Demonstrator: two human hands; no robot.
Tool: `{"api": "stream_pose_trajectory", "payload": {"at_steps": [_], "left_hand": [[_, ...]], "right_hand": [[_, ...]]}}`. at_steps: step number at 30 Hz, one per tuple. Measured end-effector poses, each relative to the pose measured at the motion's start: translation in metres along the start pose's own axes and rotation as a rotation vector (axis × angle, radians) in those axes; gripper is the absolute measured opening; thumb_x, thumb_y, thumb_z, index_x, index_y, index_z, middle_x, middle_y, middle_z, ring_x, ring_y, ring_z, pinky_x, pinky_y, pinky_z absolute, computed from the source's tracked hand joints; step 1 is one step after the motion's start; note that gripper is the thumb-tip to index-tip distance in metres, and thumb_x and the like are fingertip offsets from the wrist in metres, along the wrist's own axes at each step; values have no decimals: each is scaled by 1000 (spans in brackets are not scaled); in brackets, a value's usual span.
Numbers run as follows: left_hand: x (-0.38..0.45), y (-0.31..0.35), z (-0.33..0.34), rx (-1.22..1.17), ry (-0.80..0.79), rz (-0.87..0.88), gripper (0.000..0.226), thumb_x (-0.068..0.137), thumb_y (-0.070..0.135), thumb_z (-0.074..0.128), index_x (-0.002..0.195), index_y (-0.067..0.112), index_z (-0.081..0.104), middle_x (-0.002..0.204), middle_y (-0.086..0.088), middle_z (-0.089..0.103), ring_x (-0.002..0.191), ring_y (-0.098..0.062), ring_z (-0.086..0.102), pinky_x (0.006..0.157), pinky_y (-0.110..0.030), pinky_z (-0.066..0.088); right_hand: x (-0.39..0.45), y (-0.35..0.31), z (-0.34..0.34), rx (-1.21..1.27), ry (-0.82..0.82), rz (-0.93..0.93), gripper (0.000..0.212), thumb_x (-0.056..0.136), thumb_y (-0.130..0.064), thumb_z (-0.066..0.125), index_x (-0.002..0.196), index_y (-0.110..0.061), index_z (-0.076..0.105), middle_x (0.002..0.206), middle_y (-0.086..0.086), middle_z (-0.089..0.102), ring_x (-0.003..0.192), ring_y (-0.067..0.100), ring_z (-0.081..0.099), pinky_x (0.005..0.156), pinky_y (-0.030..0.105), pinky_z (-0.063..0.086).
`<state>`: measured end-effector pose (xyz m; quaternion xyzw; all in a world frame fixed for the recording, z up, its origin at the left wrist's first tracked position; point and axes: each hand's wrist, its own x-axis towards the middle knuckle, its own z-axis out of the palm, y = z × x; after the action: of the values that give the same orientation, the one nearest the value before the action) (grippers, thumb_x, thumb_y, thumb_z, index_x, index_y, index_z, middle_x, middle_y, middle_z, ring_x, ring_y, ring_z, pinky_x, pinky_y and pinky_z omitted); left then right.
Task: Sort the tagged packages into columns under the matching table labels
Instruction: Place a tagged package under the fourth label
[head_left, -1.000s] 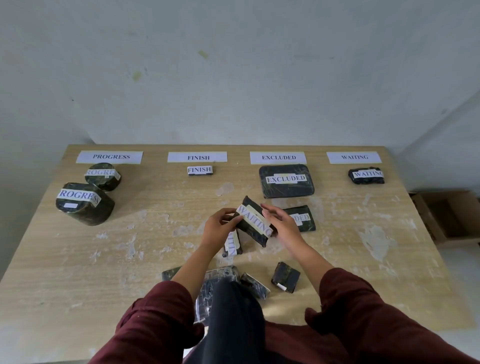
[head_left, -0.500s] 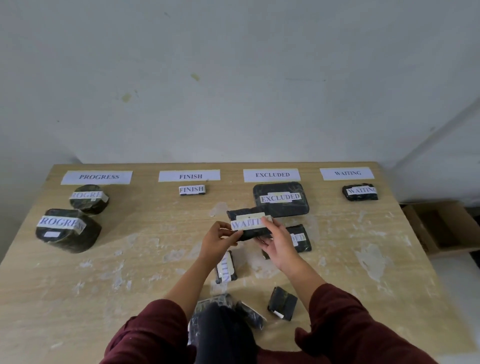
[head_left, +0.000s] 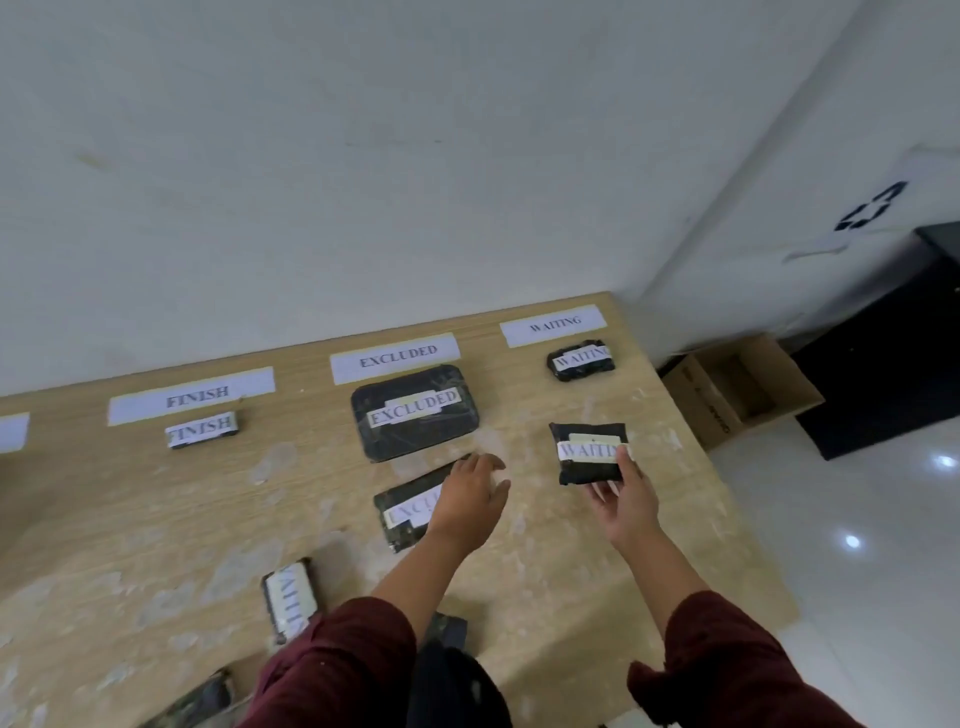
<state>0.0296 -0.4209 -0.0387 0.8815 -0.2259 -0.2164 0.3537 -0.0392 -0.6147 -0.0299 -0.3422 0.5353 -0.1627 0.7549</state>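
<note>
R hand (head_left: 626, 501) grips a WAITING pkg (head_left: 589, 453) w/ thumb + fingers; L hand (head_left: 467, 499) flat, fingers straight, over an EXCLUDED pkg (head_left: 410, 512) on bench (head_left: 156, 519).

You see wood-grain table (head_left: 156, 519), scuffed matt; packages (head_left: 413, 410) in dark glossy plastic wrap; paper labels (head_left: 395, 357); cardboard box (head_left: 779, 410); glossy floor (head_left: 857, 571)

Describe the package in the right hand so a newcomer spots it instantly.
Find the WAITING table label at the far right. Below it lies a small WAITING package; nearer still is the flat black package, the only one pinched by the right hand.
</note>
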Motion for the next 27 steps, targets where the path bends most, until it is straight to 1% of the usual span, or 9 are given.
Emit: {"api": "stream_pose_trajectory", "payload": {"at_steps": [3, 5, 8, 11, 13, 15, 18, 21, 27], "left_hand": [[25, 22, 32, 170, -44, 21, 50, 96, 38, 44, 140, 16, 34, 150, -5, 32, 140, -24, 24, 114, -39, 24], [40, 30, 53, 244, -80, 13, 67, 95, 46, 43, 149, 14, 18, 160, -6, 10, 147, -25, 6, 119, -42, 12], [61, 34, 81, 330, -136, 3, 91, 90, 59, 43, 151, 14, -6, 160, -8, -16, 147, -28, -15, 119, -44, -7], [75, 31, 103, 378, -162, -8, 110, 77, 76, 42, 148, 17, -17, 156, -11, -26, 142, -30, -28, 114, -47, -18], [80, 25, 114, 401, -182, -25, 121, 60, 90, 26, 146, 20, -24, 153, -12, -32, 138, -29, -36, 111, -49, -25], [82, 21, 121, 411, -193, -39, 132, 45, 98, 14, 143, 21, -29, 150, -11, -38, 136, -29, -39, 106, -49, -31], [83, 22, 121, 436, -198, -48, 136, 43, 99, 18, 142, 20, -33, 149, -12, -41, 136, -30, -39, 104, -50, -33], [82, 24, 119, 441, -202, -63, 134, 54, 93, 38, 142, 20, -32, 149, -12, -41, 137, -30, -39, 109, -52, -27], [81, 27, 117, 430, -190, -64, 134, 55, 91, 40, 144, 21, -30, 149, -11, -41, 136, -28, -40, 112, -53, -24]], "right_hand": [[31, -22, -18, -60, 99, -55, 48, 93, -27, 63, 133, -6, 49, 126, 19, 58, 109, 34, 59, 69, 36, 54], [52, -32, -22, -117, 119, -79, 48, 92, -28, 64, 132, -5, 49, 128, 21, 58, 109, 34, 59, 72, 37, 54], [79, -44, -18, -196, 114, -99, 36, 93, -25, 63, 121, -8, 48, 122, 20, 58, 104, 33, 59, 79, 41, 52], [101, -53, -6, -251, 89, -95, 32, 94, -23, 62, 120, -12, 49, 118, 17, 58, 103, 33, 60, 80, 43, 55], [113, -52, 1, -283, 55, -112, 37, 93, -22, 62, 127, -11, 50, 121, 15, 58, 105, 30, 60, 78, 39, 56], [122, -49, 3, -467, 73, -250, 45, 90, -26, 66, 131, -11, 52, 128, 14, 56, 110, 27, 59, 83, 40, 56], [120, -35, -3, -954, 156, -613, 64, 80, -40, 74, 136, -18, 50, 139, 14, 46, 125, 29, 45, 101, 46, 43], [108, -21, -9, -1270, 97, -775, 70, 72, -52, 72, 136, -33, 49, 148, 8, 36, 135, 27, 33, 105, 52, 32], [113, -19, -10, -1298, 39, -752, 70, 68, -55, 73, 132, -41, 48, 149, 3, 32, 131, 29, 36, 104, 49, 29]]}}
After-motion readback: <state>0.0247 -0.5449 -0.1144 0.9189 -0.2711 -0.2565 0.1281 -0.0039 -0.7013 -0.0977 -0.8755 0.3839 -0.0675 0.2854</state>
